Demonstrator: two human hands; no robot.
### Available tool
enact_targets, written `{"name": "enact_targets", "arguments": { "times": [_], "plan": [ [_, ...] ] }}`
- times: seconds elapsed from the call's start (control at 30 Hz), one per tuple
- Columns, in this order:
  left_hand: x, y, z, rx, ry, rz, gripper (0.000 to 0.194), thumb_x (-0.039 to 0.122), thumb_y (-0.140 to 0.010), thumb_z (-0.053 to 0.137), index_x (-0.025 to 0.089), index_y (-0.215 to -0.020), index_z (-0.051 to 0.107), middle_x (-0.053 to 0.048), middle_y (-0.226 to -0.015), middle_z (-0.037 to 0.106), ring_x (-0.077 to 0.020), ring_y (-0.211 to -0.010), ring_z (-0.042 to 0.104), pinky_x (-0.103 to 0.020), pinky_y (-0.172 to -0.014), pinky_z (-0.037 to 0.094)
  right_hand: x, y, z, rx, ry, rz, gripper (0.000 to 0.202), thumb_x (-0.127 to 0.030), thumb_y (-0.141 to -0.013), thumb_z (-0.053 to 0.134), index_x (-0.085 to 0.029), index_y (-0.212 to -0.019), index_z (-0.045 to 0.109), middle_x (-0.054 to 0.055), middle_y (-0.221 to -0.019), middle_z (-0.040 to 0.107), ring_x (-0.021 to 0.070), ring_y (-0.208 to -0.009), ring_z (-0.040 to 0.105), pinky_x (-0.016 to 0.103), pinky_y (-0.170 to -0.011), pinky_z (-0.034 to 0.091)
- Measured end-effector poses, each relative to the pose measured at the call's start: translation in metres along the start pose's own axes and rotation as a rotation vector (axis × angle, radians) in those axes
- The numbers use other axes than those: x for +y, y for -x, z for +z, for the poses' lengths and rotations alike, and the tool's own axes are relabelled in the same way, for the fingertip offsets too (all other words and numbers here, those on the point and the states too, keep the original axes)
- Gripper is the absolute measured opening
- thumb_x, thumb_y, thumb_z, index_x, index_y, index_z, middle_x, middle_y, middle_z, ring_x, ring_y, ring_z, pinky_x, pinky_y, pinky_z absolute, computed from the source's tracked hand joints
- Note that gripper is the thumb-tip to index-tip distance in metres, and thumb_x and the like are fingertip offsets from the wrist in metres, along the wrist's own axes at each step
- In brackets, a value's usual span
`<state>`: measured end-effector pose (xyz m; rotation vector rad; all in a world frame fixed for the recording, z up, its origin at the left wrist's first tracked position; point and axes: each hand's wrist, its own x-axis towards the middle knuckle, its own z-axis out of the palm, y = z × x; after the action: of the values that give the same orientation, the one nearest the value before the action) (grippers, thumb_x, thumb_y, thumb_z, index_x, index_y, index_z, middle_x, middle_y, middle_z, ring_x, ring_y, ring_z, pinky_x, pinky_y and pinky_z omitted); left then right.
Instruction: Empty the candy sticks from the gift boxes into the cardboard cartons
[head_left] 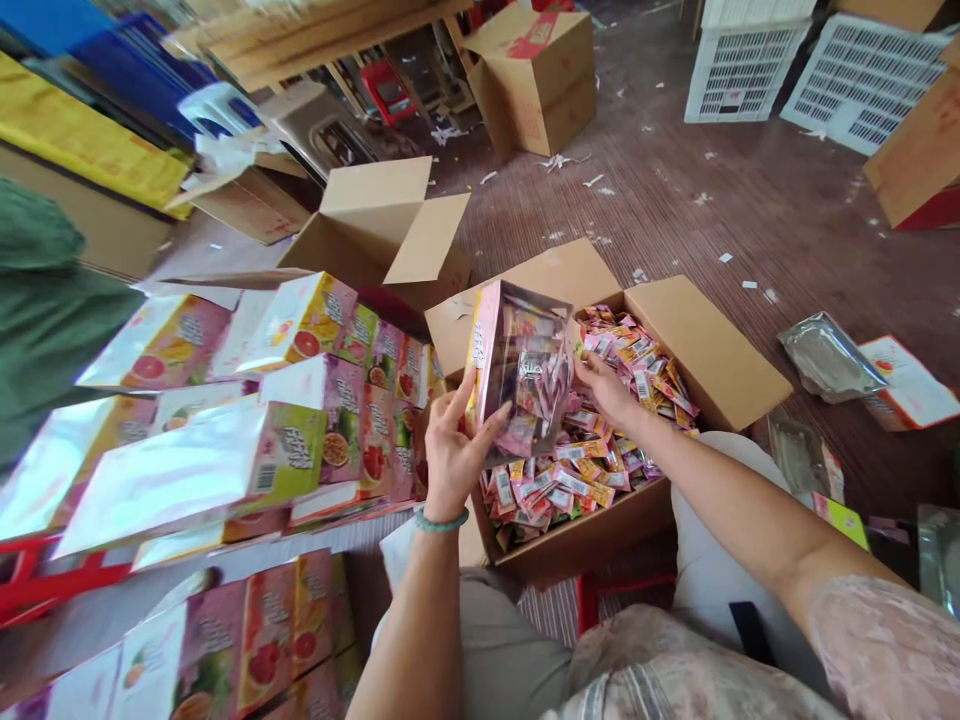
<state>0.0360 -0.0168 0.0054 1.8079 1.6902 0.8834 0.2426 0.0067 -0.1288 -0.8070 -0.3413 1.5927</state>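
Both hands closed on a clear pouch (521, 370), seemingly sachet-filled, left hand (454, 450), right hand (604, 390), above open carton (712, 350).

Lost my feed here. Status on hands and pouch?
Left hand grips clear pouch, sachets inside. Right hand at pouch's far edge. Open box of sachets directly beneath. Nothing blocking.

Soft, even daylight fills the scene, brightest toward one o'clock on the floor (750, 220). Shadows are faint. Glare whitens the glossy packs (187, 470) at nine o'clock and the clear bag (521, 370) at centre. Wide-angle bending warps the edges. Motion blur smears the packs at seven o'clock; the centre stays fairly sharp.
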Motion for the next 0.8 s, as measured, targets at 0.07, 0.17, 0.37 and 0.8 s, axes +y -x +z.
{"name": "enact_targets", "arguments": {
  "times": [0.07,0.17,0.37,0.8],
  "plan": [
    [-0.004,-0.002,-0.005,0.124,-0.181,0.157,0.070,0.056,-0.079,0.088,0.030,-0.142,0.076,-0.009,-0.121,0.062,-0.0249,-0.112,0.060,-0.041,-0.108,0.052,0.004,0.002,-0.004,-0.093,0.158,-0.053,0.022,-0.027,-0.088,0.075,-0.027,-0.110,0.074,-0.002,-0.108,0.077,0.0168,-0.105,0.071,0.030,-0.103,0.055],
    [-0.011,-0.003,-0.010,0.163,-0.275,0.247,0.060,0.057,-0.084,0.083,0.029,-0.137,0.080,-0.012,-0.124,0.057,-0.0285,-0.119,0.057,-0.047,-0.109,0.051,0.013,0.002,-0.014,-0.158,0.427,-0.107,0.042,-0.025,-0.089,0.074,-0.031,-0.130,0.074,0.001,-0.137,0.073,0.0220,-0.136,0.063,0.043,-0.124,0.043],
    [-0.011,0.004,-0.019,0.180,-0.363,0.368,0.055,0.058,-0.089,0.080,0.031,-0.136,0.081,-0.013,-0.131,0.056,-0.0305,-0.124,0.055,-0.048,-0.112,0.048,0.029,0.007,-0.030,-0.118,1.002,-0.220,0.054,-0.035,-0.102,0.066,-0.028,-0.155,0.061,0.010,-0.162,0.056,0.0308,-0.153,0.049,0.055,-0.131,0.032],
    [-0.006,-0.002,-0.039,-0.060,0.106,-0.034,0.064,0.060,-0.076,0.089,0.027,-0.131,0.083,-0.009,-0.120,0.069,-0.0268,-0.118,0.062,-0.041,-0.113,0.050,0.024,0.015,-0.036,-0.094,1.320,-0.514,0.058,-0.043,-0.105,0.059,-0.027,-0.160,0.057,0.016,-0.164,0.050,0.0365,-0.153,0.042,0.060,-0.125,0.035]
  ]
}}
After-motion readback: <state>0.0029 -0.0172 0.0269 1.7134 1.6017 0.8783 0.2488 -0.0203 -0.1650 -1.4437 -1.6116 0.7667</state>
